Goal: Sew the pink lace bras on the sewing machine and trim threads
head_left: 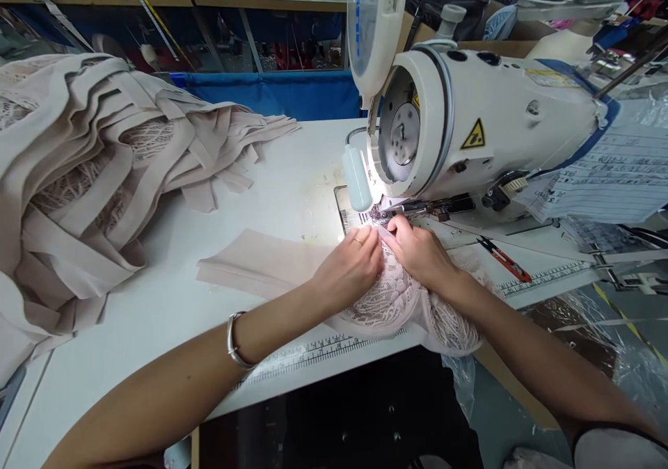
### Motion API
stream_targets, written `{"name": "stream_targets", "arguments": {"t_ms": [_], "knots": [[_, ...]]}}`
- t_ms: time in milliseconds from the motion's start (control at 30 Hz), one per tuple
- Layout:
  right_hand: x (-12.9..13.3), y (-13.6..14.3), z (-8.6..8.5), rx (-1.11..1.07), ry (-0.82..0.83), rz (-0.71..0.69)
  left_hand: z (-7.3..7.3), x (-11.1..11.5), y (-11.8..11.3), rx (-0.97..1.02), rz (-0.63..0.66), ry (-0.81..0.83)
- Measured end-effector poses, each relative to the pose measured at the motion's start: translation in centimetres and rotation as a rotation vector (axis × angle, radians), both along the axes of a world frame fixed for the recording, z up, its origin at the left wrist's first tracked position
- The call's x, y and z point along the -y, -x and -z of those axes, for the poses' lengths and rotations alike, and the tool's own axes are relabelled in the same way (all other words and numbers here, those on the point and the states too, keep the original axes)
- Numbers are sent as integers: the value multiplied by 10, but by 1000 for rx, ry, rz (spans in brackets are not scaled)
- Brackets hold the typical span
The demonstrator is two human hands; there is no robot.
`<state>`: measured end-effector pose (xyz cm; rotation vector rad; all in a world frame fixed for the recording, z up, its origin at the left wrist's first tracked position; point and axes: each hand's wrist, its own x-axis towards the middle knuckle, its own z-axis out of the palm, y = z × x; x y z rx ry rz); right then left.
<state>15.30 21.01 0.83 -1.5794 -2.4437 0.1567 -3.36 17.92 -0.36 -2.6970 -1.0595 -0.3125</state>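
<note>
A pale pink lace garment piece (389, 295) lies at the front of a white sewing machine (495, 114), partly over the table edge. My left hand (355, 260) is closed on the fabric just before the needle area, fingertips pinched together. Close beside it, my right hand (417, 250) pinches the edge of the same piece between thumb and fingers. A plain fabric wing (261, 260) of the piece stretches left under my left forearm. The lamp (358, 180) lights the presser foot (376, 213); the needle tip is too small to make out.
A large heap of pink lace pieces (104, 177) covers the table's left side. Red-handled thread snips (505, 259) lie right of my right hand, near a printed ruler strip (547, 279). Handwritten paper (600, 170) hangs at right. A blue cloth (276, 94) runs behind the table.
</note>
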Motion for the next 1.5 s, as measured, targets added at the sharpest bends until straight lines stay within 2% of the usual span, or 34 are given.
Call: {"name": "stream_targets", "arguments": {"t_ms": [67,200,367,600,733,900,1000,1100,1167,1233,1300,1433,1500], "knots": [[1,-6,1,-84,-35,-63,-3,5,-2,-52,77,4],[3,-14,5,-209,-59,-215,-5,8,0,-10,52,114],[0,-10,6,-207,-17,-204,-7,-4,12,87,74,232],[-12,2,7,-127,-103,-208,-9,-24,24,142,100,287],[-13,3,2,-162,-32,-184,-12,-25,27,173,100,280],[20,-14,-6,-251,-11,-100,-15,-17,21,113,141,185],[47,-25,0,-189,-97,-67,-15,-13,16,59,206,176],[55,-33,10,-144,-177,-144,-14,-11,16,67,216,164],[48,-37,14,-129,-155,-185,-14,-11,16,77,204,157],[36,-39,11,-98,-97,-138,-14,-12,17,79,203,162],[24,-40,2,-53,-42,-82,-15,-13,18,84,219,176],[9,-32,-17,82,87,-165,-17,-14,19,150,246,179],[6,-27,-21,158,118,-157,-16,-15,19,178,261,180]]}}
